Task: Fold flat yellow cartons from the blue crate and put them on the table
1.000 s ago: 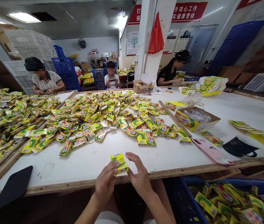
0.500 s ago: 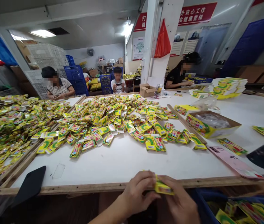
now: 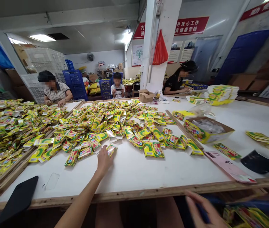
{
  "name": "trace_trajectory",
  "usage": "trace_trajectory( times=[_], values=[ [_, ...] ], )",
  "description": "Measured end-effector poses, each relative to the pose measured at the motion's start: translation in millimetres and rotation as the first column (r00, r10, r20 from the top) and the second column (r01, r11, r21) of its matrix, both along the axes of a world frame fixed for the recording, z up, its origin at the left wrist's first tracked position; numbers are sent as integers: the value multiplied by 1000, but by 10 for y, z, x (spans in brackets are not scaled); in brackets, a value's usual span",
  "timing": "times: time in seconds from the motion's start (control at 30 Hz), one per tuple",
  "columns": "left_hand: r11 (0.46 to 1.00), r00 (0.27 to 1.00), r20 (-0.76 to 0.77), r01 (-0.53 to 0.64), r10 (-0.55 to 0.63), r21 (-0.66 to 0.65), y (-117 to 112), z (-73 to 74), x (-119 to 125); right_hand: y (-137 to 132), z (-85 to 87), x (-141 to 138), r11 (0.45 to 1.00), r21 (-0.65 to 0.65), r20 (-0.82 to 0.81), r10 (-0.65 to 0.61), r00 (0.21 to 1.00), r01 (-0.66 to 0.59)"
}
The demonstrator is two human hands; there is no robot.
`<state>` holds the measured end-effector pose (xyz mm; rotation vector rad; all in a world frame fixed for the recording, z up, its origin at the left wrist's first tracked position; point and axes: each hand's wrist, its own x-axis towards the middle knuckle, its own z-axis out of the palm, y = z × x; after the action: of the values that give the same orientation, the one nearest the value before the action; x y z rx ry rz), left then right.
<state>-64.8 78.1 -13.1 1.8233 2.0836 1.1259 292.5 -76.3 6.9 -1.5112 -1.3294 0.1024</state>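
Observation:
My left hand (image 3: 104, 161) reaches out over the white tabletop, its fingers closed on a small yellow-and-green printed box (image 3: 111, 150) at the near edge of a heap of similar boxes (image 3: 96, 126). Some boxes in the heap have white end flaps standing out. Low at the right, below the table's front edge, is my right hand (image 3: 202, 210). It is blurred, its fingers look spread, and nothing shows in them. Close beside it stands a blue bin (image 3: 265, 207) with several yellow-and-green boxes (image 3: 246, 217) inside.
A black phone (image 3: 21, 196) lies at the front left. To the right are a pink phone-shaped object (image 3: 229, 166), a black cloth-like piece (image 3: 261, 162) and an open carton (image 3: 208, 129) of clear plastic. Wooden strips (image 3: 184, 129) divide the table. Three people sit beyond it.
My hands have come apart, and the small box between them is no longer seen. The left went forward to another box at the heap; the right moved right towards the bin.

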Motion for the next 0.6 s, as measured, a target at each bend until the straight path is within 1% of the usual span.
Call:
trace_trajectory(
  times=[0.03,0.07,0.1,0.17,0.2,0.27,0.33,0.4,0.43,0.5,0.6],
  values=[
    [999,997,72,35,-37,23,-160,-32,106,88,-47,-237,993,-57,-54,101,993,-104],
    [996,986,150,70,-78,54,-328,-60,224,183,-81,-491,968,-117,-142,206,968,-223],
    [991,965,232,103,-121,88,-494,-81,348,284,-102,-744,928,-140,-243,305,921,-345],
    [975,904,373,160,-207,152,-784,-98,582,485,-108,-1186,879,-88,-439,389,810,-469],
    [967,877,414,185,-242,174,-892,-94,680,575,-99,-1352,854,-60,-512,418,751,-517],
    [948,820,478,251,-315,194,-1017,-66,807,714,-79,-1544,810,-21,-589,464,662,-586],
    [924,741,554,337,-380,182,-1029,-21,833,796,-75,-1575,758,-19,-581,522,624,-652],
    [892,650,634,425,-419,154,-972,26,782,836,-95,-1511,708,-43,-530,582,617,-705],
    [878,616,662,458,-426,139,-932,45,743,848,-111,-1466,684,-61,-508,606,612,-727],
    [853,575,694,509,-433,111,-857,72,665,867,-142,-1381,648,-94,-484,633,604,-756],
    [832,540,722,548,-433,89,-786,86,583,911,-161,-1307,628,-128,-440,658,611,-768]
  ],
)
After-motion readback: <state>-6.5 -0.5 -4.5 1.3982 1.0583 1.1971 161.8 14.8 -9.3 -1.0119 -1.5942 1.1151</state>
